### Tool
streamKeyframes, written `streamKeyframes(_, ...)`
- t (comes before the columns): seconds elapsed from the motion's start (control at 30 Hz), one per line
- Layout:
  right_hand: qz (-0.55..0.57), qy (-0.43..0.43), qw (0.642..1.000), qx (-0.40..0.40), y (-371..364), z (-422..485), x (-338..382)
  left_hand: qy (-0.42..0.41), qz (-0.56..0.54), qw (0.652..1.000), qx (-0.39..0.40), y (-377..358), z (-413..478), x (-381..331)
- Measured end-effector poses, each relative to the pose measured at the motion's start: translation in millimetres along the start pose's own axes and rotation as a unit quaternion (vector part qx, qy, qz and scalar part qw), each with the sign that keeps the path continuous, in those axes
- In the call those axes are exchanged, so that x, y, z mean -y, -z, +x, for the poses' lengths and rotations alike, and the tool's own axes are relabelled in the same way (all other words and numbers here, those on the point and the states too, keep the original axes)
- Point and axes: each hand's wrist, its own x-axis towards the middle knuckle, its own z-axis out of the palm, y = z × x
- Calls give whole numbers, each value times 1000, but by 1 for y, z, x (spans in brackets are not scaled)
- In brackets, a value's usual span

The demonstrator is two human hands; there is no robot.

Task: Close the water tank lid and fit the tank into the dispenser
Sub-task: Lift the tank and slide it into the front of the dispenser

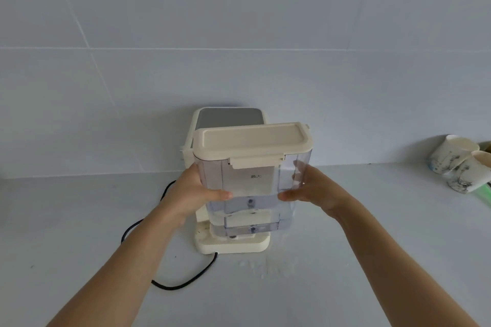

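So both hands are on the clear water tank (249,194), one on each side. The left hand (195,192) wraps the left wall with the thumb across the front, and the right hand (309,192) does the same on the right wall, thumb pointing in toward the middle. Fingers are behind the plastic, you can sort of see them through it on the right side.

The cream lid (251,143) is down flat on top of the tank and the front latch (256,161) looks folded down over the rim. The tank sits a bit tilted, its top leaning right, held over the cream base (233,244) of the water dispenser (228,118). Can't tell if the bottom of the tank is actually seated on the base or just above it.

The dispenser stands at the back edge of the counter (79,220), right up against the tiled wall (239,21). A black power cord (170,284) loops out on the counter to its left and front. Some water drops (265,268) are on the counter just in front of the base. Over by the right edge, a few paper cups (457,164) are lying tipped over, touching each other.
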Motion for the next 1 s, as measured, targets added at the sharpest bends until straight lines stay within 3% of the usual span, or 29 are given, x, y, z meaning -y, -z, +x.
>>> streamKeyframes(0.3,20,9,1000,13,-24,20,8,20,-24,999,-25,25,3,4)
streamKeyframes(1.0,51,1,999,-12,-39,36,-4,35,-21,999,6,36,21,20)
